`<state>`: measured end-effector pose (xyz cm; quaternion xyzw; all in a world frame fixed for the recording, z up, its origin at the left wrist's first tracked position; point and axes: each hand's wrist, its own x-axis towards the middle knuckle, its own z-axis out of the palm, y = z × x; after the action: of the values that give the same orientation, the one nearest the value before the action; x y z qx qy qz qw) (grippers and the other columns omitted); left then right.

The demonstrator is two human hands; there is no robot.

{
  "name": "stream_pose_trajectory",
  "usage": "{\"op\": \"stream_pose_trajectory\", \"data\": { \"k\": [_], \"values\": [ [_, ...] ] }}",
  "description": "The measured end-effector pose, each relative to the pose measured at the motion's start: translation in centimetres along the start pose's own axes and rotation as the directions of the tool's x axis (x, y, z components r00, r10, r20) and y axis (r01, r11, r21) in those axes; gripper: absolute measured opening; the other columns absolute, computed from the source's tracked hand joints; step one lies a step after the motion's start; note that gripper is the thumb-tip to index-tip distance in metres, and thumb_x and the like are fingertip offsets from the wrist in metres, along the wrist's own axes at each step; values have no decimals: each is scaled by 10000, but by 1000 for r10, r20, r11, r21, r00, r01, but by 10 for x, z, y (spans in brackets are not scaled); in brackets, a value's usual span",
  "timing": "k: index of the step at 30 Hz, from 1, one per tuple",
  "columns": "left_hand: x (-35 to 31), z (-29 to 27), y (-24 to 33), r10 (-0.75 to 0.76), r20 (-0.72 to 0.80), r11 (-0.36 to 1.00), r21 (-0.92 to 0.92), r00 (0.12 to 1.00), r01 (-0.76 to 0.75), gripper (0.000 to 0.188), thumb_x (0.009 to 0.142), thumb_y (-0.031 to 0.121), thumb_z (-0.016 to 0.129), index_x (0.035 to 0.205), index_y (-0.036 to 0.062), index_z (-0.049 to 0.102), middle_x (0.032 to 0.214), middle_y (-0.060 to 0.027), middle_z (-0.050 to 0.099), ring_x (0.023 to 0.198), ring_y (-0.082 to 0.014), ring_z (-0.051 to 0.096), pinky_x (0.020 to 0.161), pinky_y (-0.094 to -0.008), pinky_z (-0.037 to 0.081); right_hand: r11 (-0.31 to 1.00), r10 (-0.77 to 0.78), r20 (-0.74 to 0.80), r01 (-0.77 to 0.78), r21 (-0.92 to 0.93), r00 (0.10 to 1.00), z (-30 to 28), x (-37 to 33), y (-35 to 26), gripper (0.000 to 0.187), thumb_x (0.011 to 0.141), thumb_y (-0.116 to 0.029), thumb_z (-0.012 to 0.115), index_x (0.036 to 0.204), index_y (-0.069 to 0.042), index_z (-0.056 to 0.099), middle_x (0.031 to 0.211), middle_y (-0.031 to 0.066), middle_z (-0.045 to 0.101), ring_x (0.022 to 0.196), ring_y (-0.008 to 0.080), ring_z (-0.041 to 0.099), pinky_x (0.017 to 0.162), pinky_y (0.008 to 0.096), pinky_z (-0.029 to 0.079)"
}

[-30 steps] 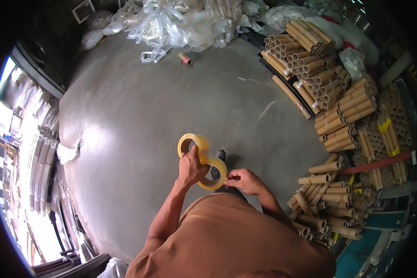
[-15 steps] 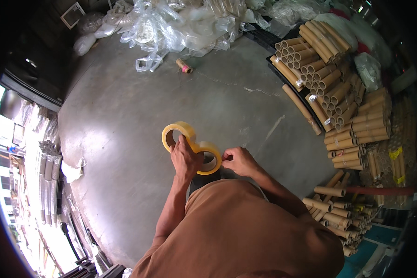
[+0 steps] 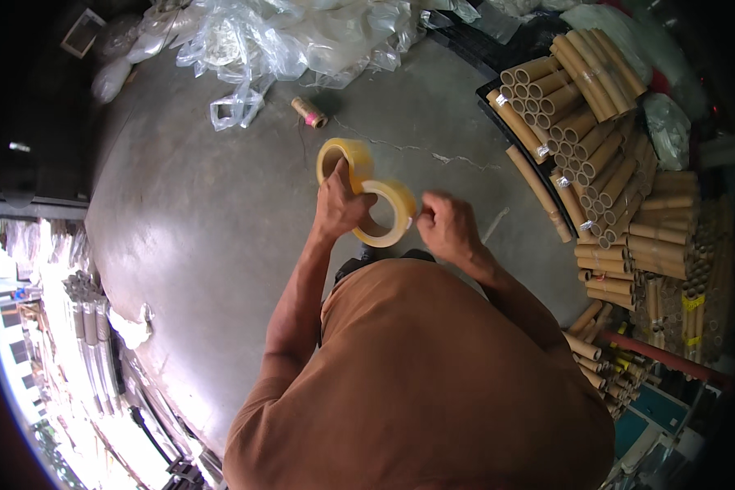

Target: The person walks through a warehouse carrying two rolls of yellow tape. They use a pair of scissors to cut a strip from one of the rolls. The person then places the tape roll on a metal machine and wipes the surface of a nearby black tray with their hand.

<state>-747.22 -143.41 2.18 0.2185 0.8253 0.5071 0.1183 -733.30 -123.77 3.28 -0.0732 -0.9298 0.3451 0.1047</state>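
Note:
Two rolls of yellowish packing tape are gripped side by side in my left hand (image 3: 340, 206). Its thumb and fingers reach into the cores. The farther tape roll (image 3: 358, 153) is up and to the left. The nearer tape roll (image 3: 404, 211) sits lower right, its open core showing. Just beyond that roll's right edge is my right hand (image 3: 451, 227), fingers curled into a pinch and slightly blurred. Whatever may be between those fingertips is too small to make out.
A small roll with a pink band (image 3: 309, 113) lies on the grey concrete floor (image 3: 212, 220). Clear plastic film (image 3: 302, 41) is heaped at the far side. Stacks of cardboard tubes (image 3: 588, 147) stand on the right. Wrapped bundles (image 3: 96, 327) line the left.
Both hands and the tape rolls have moved farther from my body and slightly right. My right hand has gone from touching the nearer roll's edge to slightly apart from it. The view has shifted too.

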Motion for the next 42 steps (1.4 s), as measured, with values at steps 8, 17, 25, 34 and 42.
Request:
{"op": "stream_pose_trajectory", "data": {
  "k": [8, 17, 25, 34, 42],
  "values": [
    [222, 26, 10, -60, 150, 950, -294, 987, 103, 383, 886, 186, 663, 1221, 0, 653, 1014, -120, 747, 927, -226, 721, 851, -366, 561, 728, 283, 69, -261, 634, 957, -65, 152, 108, 75, 1016, -57, 677, 982, 9, 663, 913, 57, 712, 843, 104, 692, 785, 274, 563],
    [462, 115, 65, -34, 254, 947, -300, 967, 112, 317, 921, 172, 632, 1187, 0, 645, 994, -96, 726, 883, -201, 701, 793, -358, 559, 623, 299, 23, -213, 753, 954, -149, 349, 210, 117, 1018, -98, 709, 1017, 14, 679, 945, 50, 712, 908, 98, 683, 843, 261, 545],
    [622, 175, 114, 31, 82, 999, -33, 996, -28, 486, 786, 161, 730, 1232, -3, 627, 1048, -212, 742, 974, -396, 726, 880, -440, 561, 826, 107, -9, -83, 558, 994, -229, 513, 261, 249, 949, -205, 809, 945, -7, 658, 864, 81, 710, 803, 137, 680, 763, 312, 547],
    [829, 258, 111, 98, 64, 986, 131, 993, -106, 495, 755, 76, 714, 1229, -11, 601, 1063, -255, 747, 1031, -498, 698, 891, -530, 552, 774, 270, 244, -361, 519, 931, -266, 681, 390, 244, 950, -194, 809, 985, 4, 671, 897, 83, 739, 810, 119, 664, 757, 313, 541],
    [1039, 330, 109, 139, 152, 956, 236, 979, -173, 547, 737, 80, 708, 1248, -59, 570, 989, -296, 736, 963, -542, 691, 870, -577, 547, 703, 351, 260, -437, 562, 900, -296, 837, 518, 176, 935, -126, 787, 1036, -5, 710, 915, 55, 743, 827, 109, 677, 775, 289, 538]
  ]
}}
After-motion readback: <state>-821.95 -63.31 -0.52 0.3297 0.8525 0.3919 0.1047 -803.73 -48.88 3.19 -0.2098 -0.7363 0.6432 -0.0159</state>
